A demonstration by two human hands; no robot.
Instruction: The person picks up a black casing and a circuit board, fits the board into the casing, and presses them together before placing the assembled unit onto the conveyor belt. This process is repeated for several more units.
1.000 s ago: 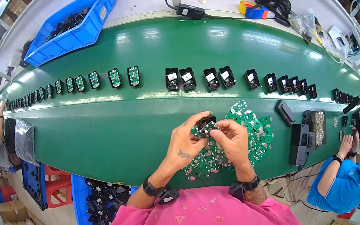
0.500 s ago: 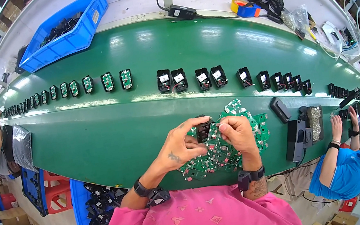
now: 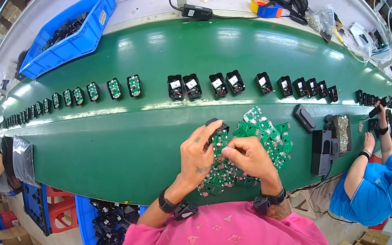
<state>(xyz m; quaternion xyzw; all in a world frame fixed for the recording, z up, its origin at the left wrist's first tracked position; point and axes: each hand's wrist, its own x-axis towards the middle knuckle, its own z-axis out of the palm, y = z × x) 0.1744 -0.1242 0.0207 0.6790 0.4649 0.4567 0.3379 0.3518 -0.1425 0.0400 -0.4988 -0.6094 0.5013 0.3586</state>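
Observation:
My left hand (image 3: 197, 153) is wrapped round a small black plastic housing (image 3: 217, 123) in front of me. A green circuit board (image 3: 219, 142) lies at the housing's open side, its lower end in the closed thumb and fingers of my right hand (image 3: 250, 156). How far the board sits inside the housing is hidden by my fingers. Beneath and beside both hands spreads a heap of loose green circuit boards (image 3: 274, 140) on the green table (image 3: 110, 154).
Black housings with green boards (image 3: 114, 89) line up at the left. Others with white parts inside (image 3: 218, 85) stand ahead and to the right. A blue crate (image 3: 64, 40) is at far left, another (image 3: 88, 228) below the edge. A co-worker in blue (image 3: 365, 189) sits at right.
The circuit board has moved left to the housing, and my right hand with it. My left hand has turned the housing more upright. The co-worker at right has shifted their arms.

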